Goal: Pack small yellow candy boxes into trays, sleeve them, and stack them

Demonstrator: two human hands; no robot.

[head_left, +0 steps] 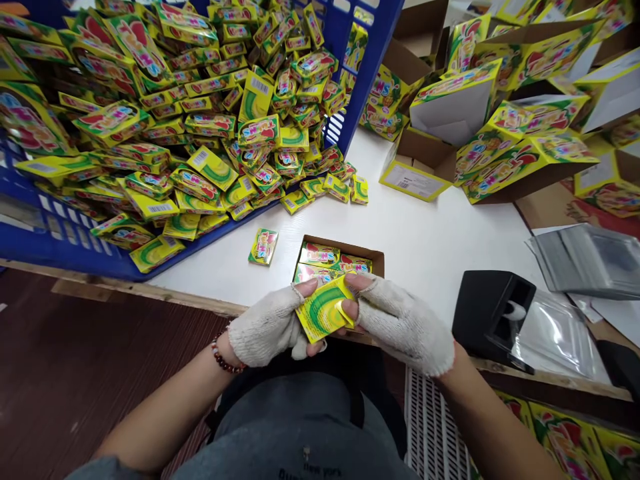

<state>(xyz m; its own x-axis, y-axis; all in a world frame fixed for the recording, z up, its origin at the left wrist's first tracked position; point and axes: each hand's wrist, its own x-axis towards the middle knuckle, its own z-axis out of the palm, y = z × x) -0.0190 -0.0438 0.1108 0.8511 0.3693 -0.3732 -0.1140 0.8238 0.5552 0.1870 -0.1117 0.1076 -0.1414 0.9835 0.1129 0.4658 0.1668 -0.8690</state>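
Note:
Both hands wear white knit gloves with bare fingertips. Between them, above the table's front edge, is a small yellow and green box [325,310], its back face turned up. My left hand [275,323] is closed on its left side. My right hand [400,317] pinches its right end, where a small flap sticks out. Just behind the hands stands an open display carton [345,243] with several small boxes [320,255] lying inside; its near part is hidden by my hands. A single small box [263,247] lies on the table left of the carton.
A blue basket [170,257] heaped with small boxes [210,167] fills the left; a few have spilled beside it. Open display cartons [455,100] crowd the back right. A black tape dispenser [490,313] and clear plastic packs [590,260] sit at the right.

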